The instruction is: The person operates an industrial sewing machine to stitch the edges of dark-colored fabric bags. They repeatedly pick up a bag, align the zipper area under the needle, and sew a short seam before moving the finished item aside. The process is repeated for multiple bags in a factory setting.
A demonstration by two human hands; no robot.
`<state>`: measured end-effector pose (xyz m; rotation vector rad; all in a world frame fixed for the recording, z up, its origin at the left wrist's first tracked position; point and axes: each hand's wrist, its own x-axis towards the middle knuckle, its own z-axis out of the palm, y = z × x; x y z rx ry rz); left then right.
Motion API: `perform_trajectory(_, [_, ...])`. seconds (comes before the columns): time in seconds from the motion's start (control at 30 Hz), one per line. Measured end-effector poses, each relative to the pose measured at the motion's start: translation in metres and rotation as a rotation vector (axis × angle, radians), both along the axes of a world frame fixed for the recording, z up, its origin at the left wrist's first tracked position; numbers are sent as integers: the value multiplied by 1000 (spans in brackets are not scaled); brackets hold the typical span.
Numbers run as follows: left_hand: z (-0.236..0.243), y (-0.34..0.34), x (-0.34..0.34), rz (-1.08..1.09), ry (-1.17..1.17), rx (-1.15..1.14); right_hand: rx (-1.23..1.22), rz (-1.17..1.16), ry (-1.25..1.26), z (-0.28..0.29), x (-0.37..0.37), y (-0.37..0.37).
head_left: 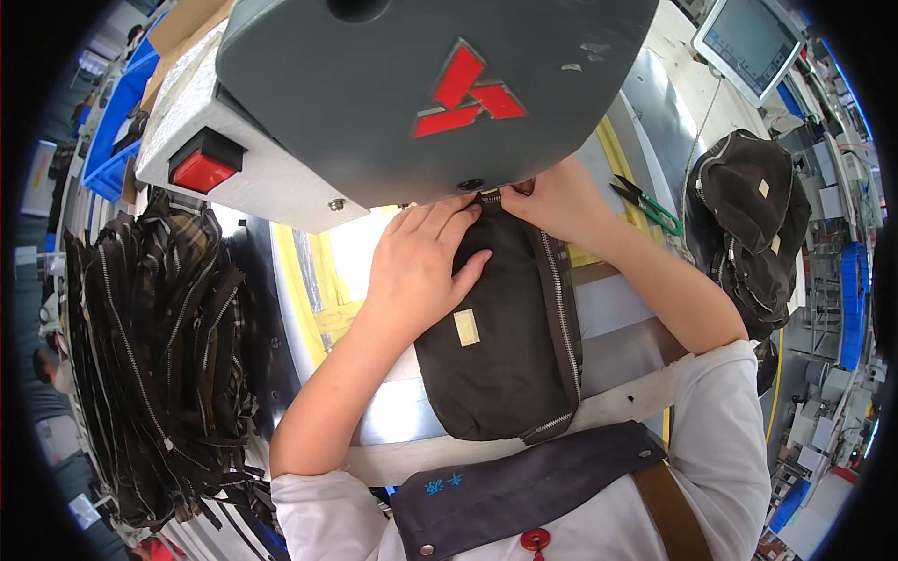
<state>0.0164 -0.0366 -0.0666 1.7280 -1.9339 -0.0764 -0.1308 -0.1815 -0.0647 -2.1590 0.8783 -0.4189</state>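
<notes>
A dark brown fabric pouch (496, 374) lies lengthwise before me, its metal zipper (559, 318) running down the right side and round the near corner. A small cream label (466, 328) sits on its upper face. My left hand (416, 266) rests flat on the pouch's far left part, thumb apart from the fingers. At the far end, my right hand (552, 201) is closed, pinching the pouch's edge beside a short piece of zipper. Over that end looms a large grey machine head (374, 112), which hides whatever lies beneath it.
To the left hangs a thick pile of dark zippered pieces (159, 355). Similar dark pouches (748, 215) are heaped on the right. Green-handled thread snips (647, 205) lie beyond my right forearm. A red switch (204, 172) is on the machine's white box; a screen (751, 42) stands far right.
</notes>
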Motion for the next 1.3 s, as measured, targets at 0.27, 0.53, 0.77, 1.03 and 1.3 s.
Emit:
perform_trajectory(0.27, [-1, 0, 1, 0, 17, 8, 25, 63, -34, -2, 2, -5])
perform_trajectory(0.53, [-1, 0, 2, -4, 24, 5, 32, 85, -33, -2, 2, -8])
perform_trajectory(0.77, [0, 0, 2, -3, 24, 7, 37, 102, -39, -5, 3, -11])
perform_trajectory(1.03, [0, 0, 5, -4, 26, 36, 76, 77, -52, 0, 1, -9])
perform_trajectory(1.3, [-1, 0, 6, -9, 26, 51, 56, 95, -82, -4, 2, -9])
